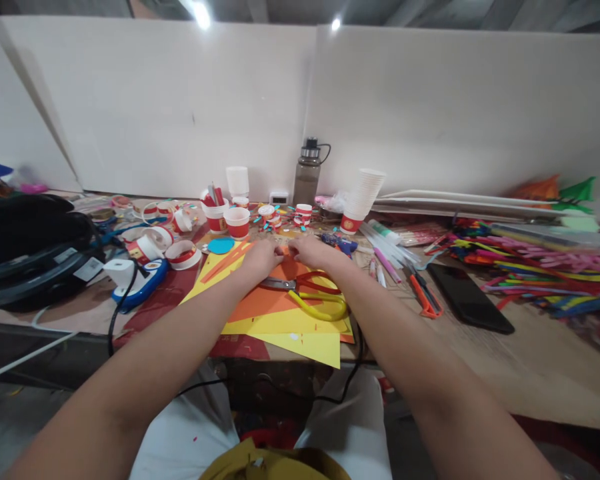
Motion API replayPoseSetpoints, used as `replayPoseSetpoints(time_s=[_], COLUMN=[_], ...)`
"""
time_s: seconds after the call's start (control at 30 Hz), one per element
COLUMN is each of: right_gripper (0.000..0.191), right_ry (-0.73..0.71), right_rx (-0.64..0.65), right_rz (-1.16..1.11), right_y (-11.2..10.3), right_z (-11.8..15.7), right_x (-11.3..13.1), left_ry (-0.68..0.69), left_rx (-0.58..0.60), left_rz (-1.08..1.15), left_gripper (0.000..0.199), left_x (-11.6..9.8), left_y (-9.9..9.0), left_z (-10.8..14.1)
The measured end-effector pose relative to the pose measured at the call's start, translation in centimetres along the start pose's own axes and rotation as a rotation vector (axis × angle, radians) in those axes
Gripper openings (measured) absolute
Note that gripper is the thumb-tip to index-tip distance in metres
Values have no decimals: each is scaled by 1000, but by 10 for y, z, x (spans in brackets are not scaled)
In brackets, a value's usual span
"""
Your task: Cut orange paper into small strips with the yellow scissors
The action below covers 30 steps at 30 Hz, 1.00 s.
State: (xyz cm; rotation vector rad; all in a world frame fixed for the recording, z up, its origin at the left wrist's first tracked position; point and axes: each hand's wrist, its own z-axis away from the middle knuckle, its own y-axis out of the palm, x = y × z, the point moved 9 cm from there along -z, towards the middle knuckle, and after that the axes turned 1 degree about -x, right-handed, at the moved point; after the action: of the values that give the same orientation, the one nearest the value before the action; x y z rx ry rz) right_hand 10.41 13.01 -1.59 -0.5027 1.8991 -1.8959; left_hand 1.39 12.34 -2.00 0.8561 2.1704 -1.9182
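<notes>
Both of my hands reach to the far edge of a stack of yellow and orange paper (260,325). My left hand (264,257) has its fingers curled; anything between them is too small to make out. Close to its right, my right hand (307,251) is also curled, its fingertips pinched on something hidden. Below the hands, scissors (320,305) with yellow and orange handles lie on the sheets. A blue paper disc (221,246) rests at the stack's upper left, in front of a red and white paper cup (237,223).
Left of the paper are cut cup rings (183,255) and a blue power strip (147,285) with a cable. Behind stand a bottle (307,175) and stacked cups (363,200). At right lie a cutter (423,293), a black phone (470,298) and colourful pipe cleaners (555,267).
</notes>
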Motion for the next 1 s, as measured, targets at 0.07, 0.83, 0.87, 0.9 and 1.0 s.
replayPoseSetpoints(time_s=[0.07, 0.83, 0.87, 0.9, 1.0], right_gripper=[20, 22, 23, 23, 21], right_ry=[-3, 58, 66, 77, 88], right_rx=[-1, -4, -21, -37, -83], right_rz=[2, -83, -99, -114, -159], right_y=[0, -4, -5, -6, -10], right_z=[1, 12, 13, 14, 15], right_x=[0, -2, -3, -5, -7], left_ry=[-10, 119, 122, 119, 100], left_rx=[4, -39, -51, -59, -68], left_rz=[33, 79, 73, 68, 65], left_gripper=[15, 4, 5, 6, 9], left_x=[3, -13, -15, -16, -15], left_y=[1, -9, -11, -11, -12], left_z=[-1, 1, 2, 2, 1])
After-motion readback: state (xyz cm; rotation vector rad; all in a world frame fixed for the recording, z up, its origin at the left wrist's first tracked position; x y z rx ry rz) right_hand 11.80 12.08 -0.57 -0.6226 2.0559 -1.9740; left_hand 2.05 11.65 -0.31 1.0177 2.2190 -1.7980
